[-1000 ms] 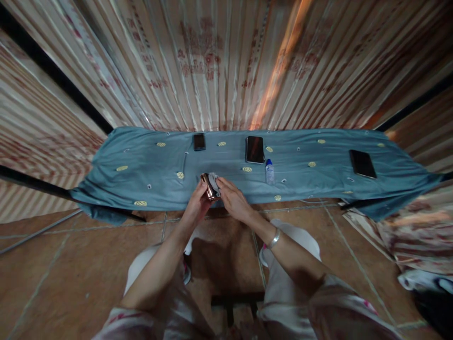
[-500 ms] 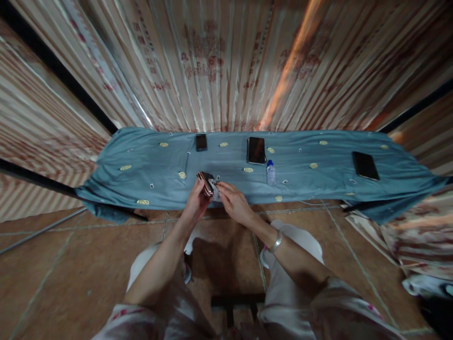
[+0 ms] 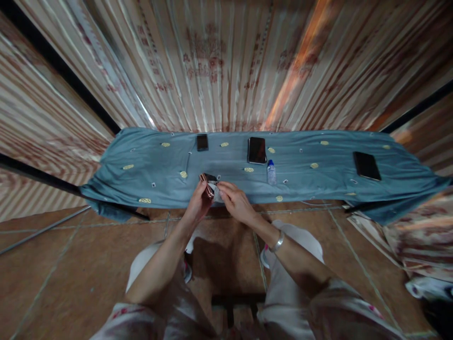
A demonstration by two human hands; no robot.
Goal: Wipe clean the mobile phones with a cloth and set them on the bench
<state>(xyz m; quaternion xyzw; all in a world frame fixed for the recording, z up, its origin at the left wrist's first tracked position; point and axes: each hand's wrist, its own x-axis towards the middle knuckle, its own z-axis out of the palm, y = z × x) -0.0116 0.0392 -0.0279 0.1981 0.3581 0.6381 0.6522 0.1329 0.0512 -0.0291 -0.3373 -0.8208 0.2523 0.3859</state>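
My left hand (image 3: 198, 202) is closed around a dark-faced mobile phone (image 3: 208, 177) with shiny rose-gold edges, held up over the front edge of the table. It looks thick, and I cannot tell whether more than one phone is there. My right hand (image 3: 236, 202) pinches a thin pale cloth or wipe (image 3: 217, 192) against the phone's right side. Part of the cloth is hidden by the fingers. To the right of both hands stands or lies a clear bottle with a blue cap (image 3: 271, 174); which of the two is hard to tell.
A blue cloth with yellow pineapple prints (image 3: 163, 184) covers the long table. Towards the back are a small black square device (image 3: 202, 142) and a dark tablet-like device (image 3: 256, 150). Another black tablet-like device (image 3: 367, 165) lies at the right. Patterned curtains (image 3: 208, 71) hang behind.
The phone in my left hand has turned a little. The cloth has shifted slightly along its right side with my right hand. The devices and the bottle stay where they were.
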